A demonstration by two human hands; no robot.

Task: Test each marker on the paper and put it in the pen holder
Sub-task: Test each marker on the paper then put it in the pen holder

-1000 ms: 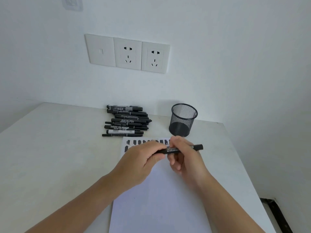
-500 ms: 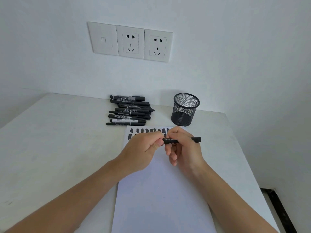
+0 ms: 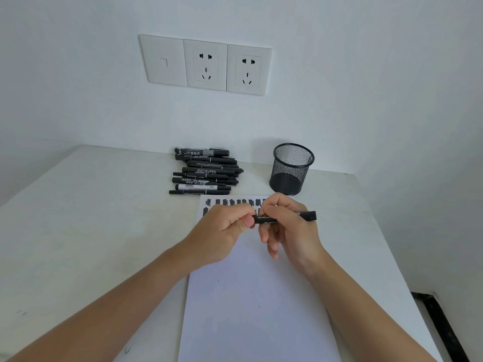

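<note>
Mesh pen holder — beside marker pile.

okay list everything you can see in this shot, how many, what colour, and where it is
marker pile: about a dozen, exact count unclear, black, some with white labels, far side of the table left of the pen holder
pen holder: one, black mesh, upright at the far side of the table, looks empty
marker: one, black, held level above the paper by both hands
paper: one sheet, white, on the table in front of the person, black test marks along its far edge
table: one, white, against the wall
wall plates: three, white, on the wall above the table, two of them sockets
left hand: one, closed on the marker's left end
right hand: one, gripping the marker's barrel
</note>
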